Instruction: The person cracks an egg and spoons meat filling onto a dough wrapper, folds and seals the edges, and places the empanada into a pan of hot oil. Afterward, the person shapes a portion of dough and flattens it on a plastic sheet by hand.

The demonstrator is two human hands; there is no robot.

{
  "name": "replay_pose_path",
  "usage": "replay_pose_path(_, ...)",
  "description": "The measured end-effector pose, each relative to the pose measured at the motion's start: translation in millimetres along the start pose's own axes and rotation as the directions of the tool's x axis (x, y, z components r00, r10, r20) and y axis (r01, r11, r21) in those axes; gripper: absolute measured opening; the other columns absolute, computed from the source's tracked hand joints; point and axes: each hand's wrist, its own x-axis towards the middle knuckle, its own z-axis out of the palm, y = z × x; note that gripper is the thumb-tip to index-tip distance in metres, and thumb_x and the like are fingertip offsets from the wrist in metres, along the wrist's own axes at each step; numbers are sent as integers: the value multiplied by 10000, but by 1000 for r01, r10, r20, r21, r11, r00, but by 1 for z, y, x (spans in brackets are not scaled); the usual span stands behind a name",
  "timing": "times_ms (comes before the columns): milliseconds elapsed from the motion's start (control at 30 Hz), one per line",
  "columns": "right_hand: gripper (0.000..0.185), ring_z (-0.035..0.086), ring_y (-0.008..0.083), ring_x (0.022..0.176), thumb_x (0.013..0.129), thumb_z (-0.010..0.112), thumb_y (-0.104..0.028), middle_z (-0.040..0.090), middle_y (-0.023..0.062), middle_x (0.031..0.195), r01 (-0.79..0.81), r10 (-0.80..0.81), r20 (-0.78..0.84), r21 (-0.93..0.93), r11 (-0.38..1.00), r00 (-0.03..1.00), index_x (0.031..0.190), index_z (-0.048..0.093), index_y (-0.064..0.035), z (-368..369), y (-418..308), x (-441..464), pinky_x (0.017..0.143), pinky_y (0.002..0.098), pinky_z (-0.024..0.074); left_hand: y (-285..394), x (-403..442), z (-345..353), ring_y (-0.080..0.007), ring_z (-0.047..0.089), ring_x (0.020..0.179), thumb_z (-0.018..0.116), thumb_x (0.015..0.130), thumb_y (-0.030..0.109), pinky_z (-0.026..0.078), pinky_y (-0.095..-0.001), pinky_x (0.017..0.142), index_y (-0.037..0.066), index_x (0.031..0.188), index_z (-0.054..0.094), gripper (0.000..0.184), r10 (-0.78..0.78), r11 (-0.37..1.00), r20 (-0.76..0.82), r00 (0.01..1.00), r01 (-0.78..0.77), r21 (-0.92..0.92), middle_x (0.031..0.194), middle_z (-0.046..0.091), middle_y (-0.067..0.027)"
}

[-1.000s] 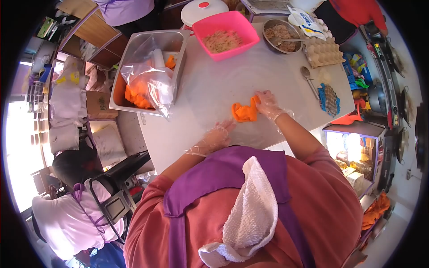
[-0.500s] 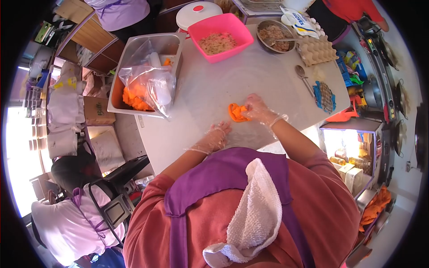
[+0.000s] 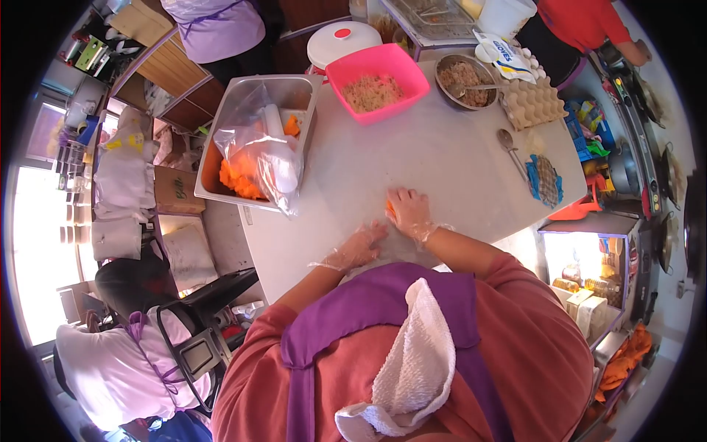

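I see an open lane on the table (image 3: 353, 166) from the right grip (image 3: 411, 214) up to the pink basin (image 3: 405, 66), also rightward to the spoon (image 3: 506, 140). Left side: deep steel pan (image 3: 233, 110) blocks, plastic bag (image 3: 254, 151) hanging over its near rim. Far right walled by metal bowl (image 3: 455, 102) and egg tray (image 3: 534, 104). Left grip (image 3: 362, 247) sits just beside the right; tight gap. Apron (image 3: 383, 291) bounds the near side.

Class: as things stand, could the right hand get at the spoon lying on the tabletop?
Probably yes: only bare tabletop seems to lie between the right hand and the spoon, though that hand partly covers the orange piece.
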Motion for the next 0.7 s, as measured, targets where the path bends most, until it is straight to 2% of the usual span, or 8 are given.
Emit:
replay_pose_path(67,364,545,248,940,811,629,-348,545,55,1015,15,-15,-14,8,1000,1000,1110,545,-159,6,5,1,728,466,413,-1,0,-1,-321,276,1383,585,813,108,175,-448,1152,73,1329,487,526,19,999,-48,999,-21,-29,1424,405,-177)
replay_pose_path(133,285,548,243,923,818,618,-329,549,42,983,34,-33,-22,18,999,999,1045,571,-162,9,6,1,718,467,413,11,-4,-9,-309,394,1314,591,830,127,298,-392,1103,62,1260,554,437,-189,917,-116,975,133,-376,1354,482,-185)
replay_pose_path(267,184,552,237,907,839,600,-312,550,41,946,36,-36,1,26,999,999,958,590,-172,12,9,2,714,464,414,17,-7,-31,-308,468,1244,588,843,133,376,-353,1043,40,1190,601,360,-238,918,-214,947,147,-369,1297,528,-187)
replay_pose_path(367,188,553,243,918,855,587,-324,551,46,956,24,-28,57,63,998,998,963,596,-171,6,9,6,742,471,418,11,-7,-38,-334,421,1279,582,841,130,330,-389,1080,34,1236,559,407,-200,970,-232,952,159,-183,1321,501,-187)
replay_pose_path(433,204,554,251,933,865,578,-337,555,54,971,9,-19,109,91,996,994,975,599,-167,-11,9,12,771,480,425,2,-9,-30,-366,342,1329,574,838,124,273,-455,1106,34,1300,494,477,-107,949,-237,965,171,266,1387,431,-185)
replay_pose_path(533,267,554,272,1013,860,577,-366,564,74,1050,-39,-24,346,176,984,938,1014,607,-150,-46,6,27,838,491,433,-6,-17,-17,-379,275,1364,558,844,140,227,-508,1116,46,1341,444,518,-68,923,-295,953,173,343,1442,360,-178)
replay_pose_path(600,346,565,298,1044,843,585,-391,578,134,1076,70,-65,602,15,997,796,1060,605,-123,-64,6,52,873,475,452,-14,-20,-8,-361,278,1368,547,852,169,231,-496,1119,46,1342,443,515,-38,908,-320,947,167,385,1457,340,-166)
replay_pose_path(700,330,597,331,961,841,587,-351,606,164,978,102,-185,658,163,981,730,1045,593,-92,-81,15,113,804,454,484,-17,-19,-6,-337,282,1374,530,864,209,234,-483,1123,48,1340,447,509,-4,892,-332,943,154,426,1471,323,-152)
